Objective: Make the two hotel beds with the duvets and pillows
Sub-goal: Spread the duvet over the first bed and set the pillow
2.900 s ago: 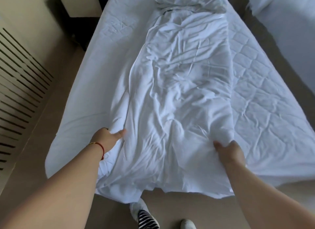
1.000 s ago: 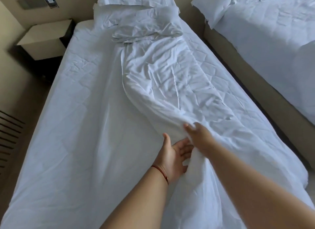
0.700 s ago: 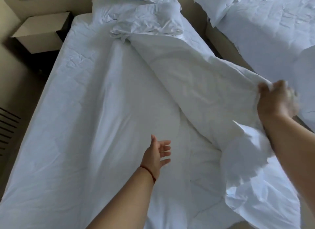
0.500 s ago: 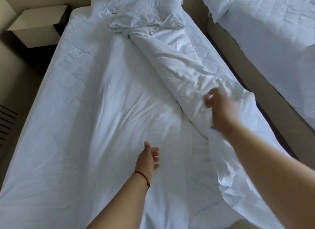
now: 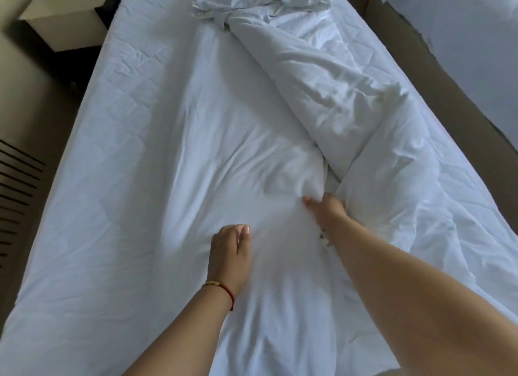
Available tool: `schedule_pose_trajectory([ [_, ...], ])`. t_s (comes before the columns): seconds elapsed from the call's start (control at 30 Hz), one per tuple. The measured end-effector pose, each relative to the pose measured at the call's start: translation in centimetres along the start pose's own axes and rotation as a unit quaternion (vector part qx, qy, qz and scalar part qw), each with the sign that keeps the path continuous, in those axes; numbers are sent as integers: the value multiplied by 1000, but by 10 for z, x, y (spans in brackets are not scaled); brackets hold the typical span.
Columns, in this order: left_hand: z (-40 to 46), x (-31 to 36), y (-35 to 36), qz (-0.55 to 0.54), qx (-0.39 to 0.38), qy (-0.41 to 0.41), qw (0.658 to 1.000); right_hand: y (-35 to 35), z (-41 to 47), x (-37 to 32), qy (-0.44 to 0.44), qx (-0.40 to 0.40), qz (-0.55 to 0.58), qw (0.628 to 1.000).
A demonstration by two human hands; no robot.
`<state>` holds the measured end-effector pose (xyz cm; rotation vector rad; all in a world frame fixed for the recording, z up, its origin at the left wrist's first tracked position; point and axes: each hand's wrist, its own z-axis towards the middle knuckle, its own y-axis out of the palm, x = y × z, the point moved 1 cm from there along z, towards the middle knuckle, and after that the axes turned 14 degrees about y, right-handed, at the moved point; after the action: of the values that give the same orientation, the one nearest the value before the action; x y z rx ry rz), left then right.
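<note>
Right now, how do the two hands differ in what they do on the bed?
The right hand pinches a fold of the duvet; the left hand only rests on the cloth, gripping nothing. The left hand lies nearer the person and has a red string at the wrist. Both touch white bedding.

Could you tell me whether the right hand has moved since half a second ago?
Yes. The right hand has come down toward the bed's foot and its middle, where it grips the duvet.
</note>
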<state>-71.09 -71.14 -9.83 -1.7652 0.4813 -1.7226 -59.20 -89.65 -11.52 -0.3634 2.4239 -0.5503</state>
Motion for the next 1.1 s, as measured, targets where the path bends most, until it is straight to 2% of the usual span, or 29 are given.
schedule_pose_trajectory([
  [0.07,5,4,1,29,-8,25,999,-34,-3,-3,-42,35,-35,998],
  [0.13,13,17,0,42,-8,71,997,-81,-6,-11,-78,145,-71,984],
  [0.23,23,32,1,89,-18,132,987,-136,11,-33,-94,271,-27,958],
  [0.3,25,29,5,154,-65,136,976,-143,23,-49,-107,292,-50,949],
  [0.37,21,12,12,210,-162,55,963,-132,32,-55,-127,248,-132,951],
  [0.43,11,-8,14,221,-240,-47,944,-112,34,-45,-136,175,-187,957],
  [0.5,1,-20,13,224,-278,-78,931,-95,28,-21,-123,98,-177,972],
  [0.57,-9,-22,11,209,-291,-87,929,-85,12,8,-94,-6,-108,990],
  [0.63,-18,-18,10,168,-268,-97,944,-81,-1,34,-59,-76,-78,992],
  [0.7,-29,-13,8,138,-234,-77,959,-87,-10,48,-38,-118,-121,985],
  [0.77,-46,-6,8,124,-222,-25,967,-96,-15,55,-6,-139,-209,968],
  [0.87,-74,-4,7,135,-273,21,952,-119,-14,58,-19,-77,-400,913],
  [1.0,-90,-15,-4,204,-358,-39,910,-149,-14,57,-59,124,-363,922],
  [1.1,-86,3,-2,202,-321,-36,924,-131,-27,59,-104,200,-369,902],
])
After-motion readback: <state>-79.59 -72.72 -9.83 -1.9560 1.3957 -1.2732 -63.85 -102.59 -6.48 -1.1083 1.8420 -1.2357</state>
